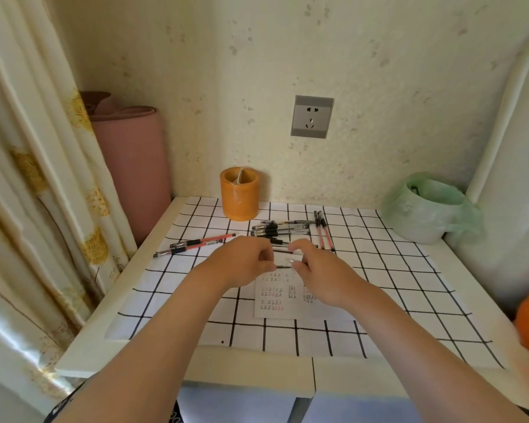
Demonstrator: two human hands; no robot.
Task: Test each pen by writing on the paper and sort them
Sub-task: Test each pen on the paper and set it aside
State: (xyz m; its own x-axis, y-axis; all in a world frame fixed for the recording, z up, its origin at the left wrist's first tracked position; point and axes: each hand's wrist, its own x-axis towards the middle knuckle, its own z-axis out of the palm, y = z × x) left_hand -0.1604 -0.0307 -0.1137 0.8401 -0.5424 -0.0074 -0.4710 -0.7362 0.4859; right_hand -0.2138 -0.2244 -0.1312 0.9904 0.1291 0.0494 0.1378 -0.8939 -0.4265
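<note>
The paper (272, 312) is seen as matt white on a smooth, grid-printed table cover (394, 285), and glossy plastic is shown by the pens (275, 230) at twelve o'clock of it. A shiny film wrap is seen on the orange holder (240, 196) at eleven o'clock, and thin, crinkled, translucent plastic in the green bag (422, 215) at two o'clock.

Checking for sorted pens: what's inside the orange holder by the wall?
The orange holder shows a pale divider across its mouth; nothing rises above the rim. Its own wall hides the lower inside, so anything lying at the bottom cannot be seen.
</note>
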